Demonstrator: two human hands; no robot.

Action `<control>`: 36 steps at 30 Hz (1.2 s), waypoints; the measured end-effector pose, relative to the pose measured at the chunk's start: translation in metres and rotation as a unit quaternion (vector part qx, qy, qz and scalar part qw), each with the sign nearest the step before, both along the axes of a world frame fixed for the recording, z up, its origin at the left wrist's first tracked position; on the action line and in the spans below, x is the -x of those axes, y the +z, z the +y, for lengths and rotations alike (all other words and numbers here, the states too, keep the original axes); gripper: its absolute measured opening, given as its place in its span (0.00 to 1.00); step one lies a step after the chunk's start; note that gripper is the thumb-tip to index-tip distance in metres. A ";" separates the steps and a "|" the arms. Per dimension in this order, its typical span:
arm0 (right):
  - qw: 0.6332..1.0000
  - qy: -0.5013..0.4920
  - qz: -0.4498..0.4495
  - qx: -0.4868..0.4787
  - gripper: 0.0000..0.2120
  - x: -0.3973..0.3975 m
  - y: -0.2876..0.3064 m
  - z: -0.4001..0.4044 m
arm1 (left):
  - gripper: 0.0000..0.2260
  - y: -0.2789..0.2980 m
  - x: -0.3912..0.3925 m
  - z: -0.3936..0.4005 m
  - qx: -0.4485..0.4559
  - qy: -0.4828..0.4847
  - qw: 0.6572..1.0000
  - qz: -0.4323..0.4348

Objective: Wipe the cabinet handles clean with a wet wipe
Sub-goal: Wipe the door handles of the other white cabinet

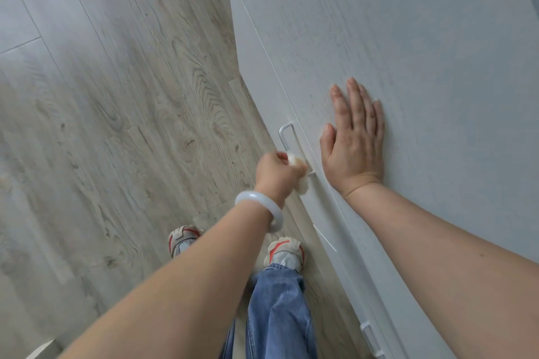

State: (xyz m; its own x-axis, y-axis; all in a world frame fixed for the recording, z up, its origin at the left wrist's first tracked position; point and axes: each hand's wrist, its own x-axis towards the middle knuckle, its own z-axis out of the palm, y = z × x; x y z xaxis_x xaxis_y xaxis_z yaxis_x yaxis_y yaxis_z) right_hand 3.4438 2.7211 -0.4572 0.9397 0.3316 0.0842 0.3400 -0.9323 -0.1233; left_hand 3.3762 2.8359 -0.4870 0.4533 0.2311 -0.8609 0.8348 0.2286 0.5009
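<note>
A white cabinet (408, 38) fills the right side, seen from above. On its front edge is a white bar handle (286, 134). My left hand (277, 172), with a pale bangle on the wrist, grips a crumpled white wet wipe (293, 159) and holds it against the lower end of that handle. Part of the wipe hangs out below the fist. My right hand (354, 140) lies flat, fingers straight, on the cabinet top just beside the handle. A second white handle (370, 339) shows lower on the cabinet front, near the frame's bottom edge.
Grey wood-look floor (116, 125) spreads to the left. My feet in grey and red sneakers (284, 252) and blue jeans (277, 315) stand close to the cabinet front. A white object's corner (40, 351) pokes in at the bottom left.
</note>
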 end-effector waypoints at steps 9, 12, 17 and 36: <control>1.000 0.000 0.005 0.006 0.29 0.000 0.000 -0.001 | 0.16 0.004 0.017 -0.024 0.028 0.079 0.996 0.038; 1.000 0.000 0.003 0.006 0.29 0.000 -0.001 -0.001 | 0.14 0.004 0.020 -0.018 0.059 0.071 0.995 0.027; 1.000 0.003 0.001 -0.002 0.28 0.000 -0.001 -0.001 | 0.14 0.011 -0.021 0.038 0.012 0.088 0.995 -0.047; 1.000 0.006 -0.002 -0.004 0.28 0.000 -0.001 -0.001 | 0.19 0.033 -0.032 0.030 0.119 0.215 0.968 -0.045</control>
State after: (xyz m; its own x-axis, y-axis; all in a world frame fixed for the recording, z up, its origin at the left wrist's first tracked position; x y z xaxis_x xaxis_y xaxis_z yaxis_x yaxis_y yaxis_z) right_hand 3.4440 2.7198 -0.4581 0.9356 0.3413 0.0907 0.3508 -0.9274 -0.1296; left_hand 3.4080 2.8656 -0.4544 0.4344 0.2160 -0.8744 0.5920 0.6632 0.4579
